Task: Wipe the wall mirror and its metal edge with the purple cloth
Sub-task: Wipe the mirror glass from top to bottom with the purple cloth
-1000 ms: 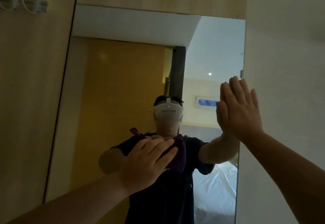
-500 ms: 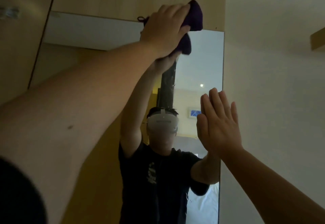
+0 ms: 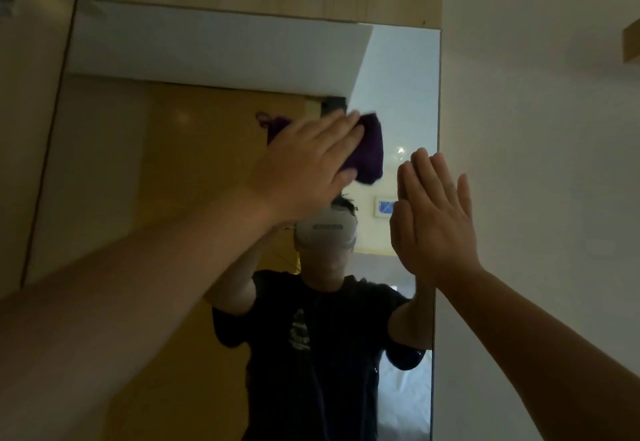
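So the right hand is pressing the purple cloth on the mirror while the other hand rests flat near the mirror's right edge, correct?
Not quite: in the head view the left hand presses the purple cloth on the mirror. The right hand is the one held flat and bare near the mirror's right edge.

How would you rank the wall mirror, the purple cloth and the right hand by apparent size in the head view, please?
1. wall mirror, by far the largest.
2. right hand.
3. purple cloth, though the left hand covers part of it, so its true extent is unsure.
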### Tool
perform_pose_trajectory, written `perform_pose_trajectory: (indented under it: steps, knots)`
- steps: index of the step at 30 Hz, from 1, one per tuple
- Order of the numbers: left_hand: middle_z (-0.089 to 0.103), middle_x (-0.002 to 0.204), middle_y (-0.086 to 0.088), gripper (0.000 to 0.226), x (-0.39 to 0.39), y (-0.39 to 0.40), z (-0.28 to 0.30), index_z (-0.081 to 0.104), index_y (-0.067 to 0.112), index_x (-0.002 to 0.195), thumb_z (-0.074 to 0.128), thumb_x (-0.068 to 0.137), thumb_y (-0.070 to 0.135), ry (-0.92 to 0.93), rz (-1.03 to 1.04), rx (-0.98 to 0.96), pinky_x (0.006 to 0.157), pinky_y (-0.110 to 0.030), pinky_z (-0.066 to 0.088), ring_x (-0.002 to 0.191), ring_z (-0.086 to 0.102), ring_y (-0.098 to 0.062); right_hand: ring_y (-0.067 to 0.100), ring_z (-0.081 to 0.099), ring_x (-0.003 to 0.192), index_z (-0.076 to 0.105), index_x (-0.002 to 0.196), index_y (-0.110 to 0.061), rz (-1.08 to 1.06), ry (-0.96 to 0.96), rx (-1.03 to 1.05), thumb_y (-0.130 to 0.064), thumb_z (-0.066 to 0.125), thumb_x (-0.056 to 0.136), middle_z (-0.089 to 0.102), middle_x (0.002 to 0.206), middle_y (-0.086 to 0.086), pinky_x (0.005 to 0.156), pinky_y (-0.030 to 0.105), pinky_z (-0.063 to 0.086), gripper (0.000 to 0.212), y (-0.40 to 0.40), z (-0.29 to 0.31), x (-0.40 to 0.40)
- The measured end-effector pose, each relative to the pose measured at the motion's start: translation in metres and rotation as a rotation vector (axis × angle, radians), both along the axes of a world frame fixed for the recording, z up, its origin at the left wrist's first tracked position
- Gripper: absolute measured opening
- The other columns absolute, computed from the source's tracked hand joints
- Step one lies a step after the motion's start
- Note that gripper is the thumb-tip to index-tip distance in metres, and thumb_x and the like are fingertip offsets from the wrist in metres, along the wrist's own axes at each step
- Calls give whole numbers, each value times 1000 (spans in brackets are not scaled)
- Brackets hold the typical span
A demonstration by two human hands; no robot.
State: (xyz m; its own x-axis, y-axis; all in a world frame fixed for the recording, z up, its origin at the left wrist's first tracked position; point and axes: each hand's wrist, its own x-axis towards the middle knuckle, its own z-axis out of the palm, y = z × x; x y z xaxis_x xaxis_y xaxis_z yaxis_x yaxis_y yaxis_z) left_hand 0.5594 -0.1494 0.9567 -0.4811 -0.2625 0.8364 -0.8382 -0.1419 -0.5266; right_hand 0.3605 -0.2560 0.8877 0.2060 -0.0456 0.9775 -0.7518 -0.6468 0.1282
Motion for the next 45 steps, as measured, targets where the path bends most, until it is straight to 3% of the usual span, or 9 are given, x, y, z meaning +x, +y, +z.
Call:
perform_pose_trajectory:
  steps: [7, 12, 19, 24, 28, 32, 37, 42, 45]
  knots:
    - [38, 157, -11, 57, 8, 10, -151, 37, 10, 149, 43, 103, 43, -68, -2, 76, 117, -49, 31, 145, 34, -29, 24, 3, 153, 27, 155, -13, 13, 21, 37, -38, 16, 103, 16, 165, 8, 123, 54, 5, 59, 10, 3, -4]
    - [46, 152, -11, 45, 10, 10, -191, 51, 10, 142, 45, 106, 36, -120, -26, 40, 112, -44, 37, 140, 44, -28, 23, 5, 153, 22, 155, -11, 41, -61, 85, -40, 15, 102, 14, 165, 10, 124, 50, 4, 61, 11, 17, -31]
    - [58, 140, -9, 36, -2, 2, -146, 50, 11, 136, 53, 103, 25, -39, -241, -78, 101, -40, 45, 122, 56, -25, 19, -15, 151, -4, 157, -19, -195, -54, 266, -53, 6, 98, -6, 167, 6, 123, 49, -5, 69, -38, 16, -74]
    - [56, 139, -13, 51, -41, -19, -13, 52, 5, 137, 69, 92, 21, 46, -257, -159, 105, -44, 40, 125, 51, -29, 15, -22, 146, -8, 157, -20, -221, -53, 235, -51, 6, 100, -9, 166, 5, 122, 45, -10, 67, -43, 15, -73]
    - [48, 149, -8, 47, -89, -19, 95, 47, 8, 145, 54, 102, 26, 166, -244, -167, 112, -42, 32, 134, 46, -28, 17, -23, 148, -16, 154, -22, -228, -41, 219, -52, 6, 101, -15, 164, 2, 121, 44, -12, 64, -48, 13, -74]
    - [35, 158, -3, 49, -108, -29, 153, 36, 15, 151, 42, 106, 33, 199, -121, -104, 113, -43, 28, 141, 35, -26, 18, -20, 148, -15, 151, -23, -215, -54, 181, -51, 8, 101, -16, 161, -2, 122, 45, -9, 62, -51, 12, -75]
    - [33, 159, -10, 54, -96, -48, 129, 37, 9, 150, 41, 105, 38, 77, -20, -73, 114, -45, 27, 144, 33, -28, 17, -21, 148, -11, 154, -23, -217, -51, 165, -50, 10, 103, -19, 160, -4, 122, 44, -11, 62, -54, 11, -74]
    - [38, 156, -10, 56, -81, -43, 42, 41, 9, 149, 44, 103, 41, -59, -69, -52, 115, -47, 31, 144, 36, -28, 18, -14, 150, 4, 158, -18, -175, -66, 162, -52, 12, 102, -2, 166, 4, 122, 44, -10, 66, -50, 11, -74]
    - [38, 157, -10, 58, -75, -35, -17, 39, 10, 150, 42, 103, 44, -83, -35, -11, 117, -46, 25, 144, 35, -28, 21, -4, 153, 16, 157, -16, -116, -86, 143, -54, 13, 101, 8, 166, 7, 123, 44, -6, 69, -48, 11, -75]
